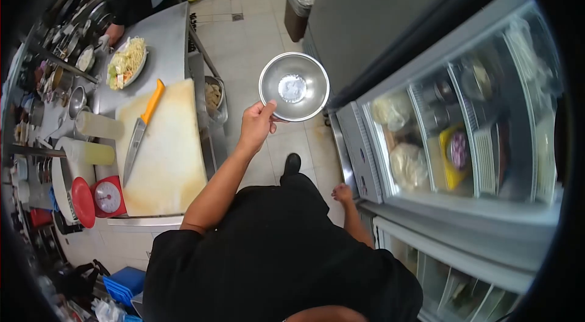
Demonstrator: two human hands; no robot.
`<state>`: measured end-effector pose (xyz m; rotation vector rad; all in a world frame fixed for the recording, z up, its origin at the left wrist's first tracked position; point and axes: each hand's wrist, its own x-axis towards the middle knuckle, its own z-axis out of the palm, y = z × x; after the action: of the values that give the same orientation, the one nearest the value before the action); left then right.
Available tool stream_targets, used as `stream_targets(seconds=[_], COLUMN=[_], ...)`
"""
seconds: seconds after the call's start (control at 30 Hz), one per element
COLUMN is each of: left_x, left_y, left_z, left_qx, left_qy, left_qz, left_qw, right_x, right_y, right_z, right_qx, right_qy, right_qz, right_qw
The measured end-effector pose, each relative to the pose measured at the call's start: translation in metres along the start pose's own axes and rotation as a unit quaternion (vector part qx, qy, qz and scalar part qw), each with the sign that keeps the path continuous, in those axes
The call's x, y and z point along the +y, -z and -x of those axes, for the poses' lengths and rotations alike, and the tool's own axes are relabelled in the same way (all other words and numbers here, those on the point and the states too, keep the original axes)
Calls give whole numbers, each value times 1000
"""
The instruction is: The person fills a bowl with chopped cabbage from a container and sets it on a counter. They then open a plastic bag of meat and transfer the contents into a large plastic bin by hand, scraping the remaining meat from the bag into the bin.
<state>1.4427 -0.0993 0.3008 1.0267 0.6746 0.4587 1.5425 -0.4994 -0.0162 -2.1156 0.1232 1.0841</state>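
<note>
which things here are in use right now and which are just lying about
In use:
- metal bowl, held in the left hand; right hand looks empty

Seemingly just lying about:
- orange-handled knife, on the cutting board
- red scale, beside the board

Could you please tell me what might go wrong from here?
The metal bowl is held only at its rim by the left hand, out over the floor, so it could tip or slip and fall. The knife lies with its blade bare on the cutting board, where a careless reach might cause a cut.
</note>
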Motion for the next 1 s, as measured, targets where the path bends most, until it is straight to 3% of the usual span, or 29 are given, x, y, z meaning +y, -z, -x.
stream_targets(seconds=[0.07,0.1,0.13,0.17,0.2,0.3,0.4,0.57,0.63,0.83,0.9,1.0], left_x=[9,14,18,21,22,23,17,18,18,90,121,144], left_y=[-12,-17,-20,-20,-19,-12,2,32,50,84,98,122], left_z=[-35,-52,-66,-78,-88,-134,-179,-279,-327,-455,-492,-551], left_qx=[20,32,47,64,79,119,182,175,175,130,139,146], left_qy=[-25,-30,-36,-40,-43,-67,-70,-48,-7,41,21,2], left_qz=[42,42,33,25,28,-3,-128,-123,-159,-51,-136,-155], left_qw=[999,998,998,997,996,991,972,976,972,989,981,977], right_x=[36,-10,-58,-107,-165,-350,-477,-601,-636,-739,-777,-834], right_y=[23,29,33,31,27,12,-8,-52,-75,-108,-114,-132], right_z=[-124,-133,-136,-141,-135,-80,-65,-105,-138,-249,-277,-318], right_qx=[-69,-126,-174,-93,-9,-8,12,-36,108,84,93,81], right_qy=[284,238,162,232,300,374,391,421,515,461,478,494], right_qz=[167,-112,-379,-213,-39,-69,-167,-143,-31,-26,-21,1], right_qw=[942,957,894,944,953,925,905,895,850,883,873,865])
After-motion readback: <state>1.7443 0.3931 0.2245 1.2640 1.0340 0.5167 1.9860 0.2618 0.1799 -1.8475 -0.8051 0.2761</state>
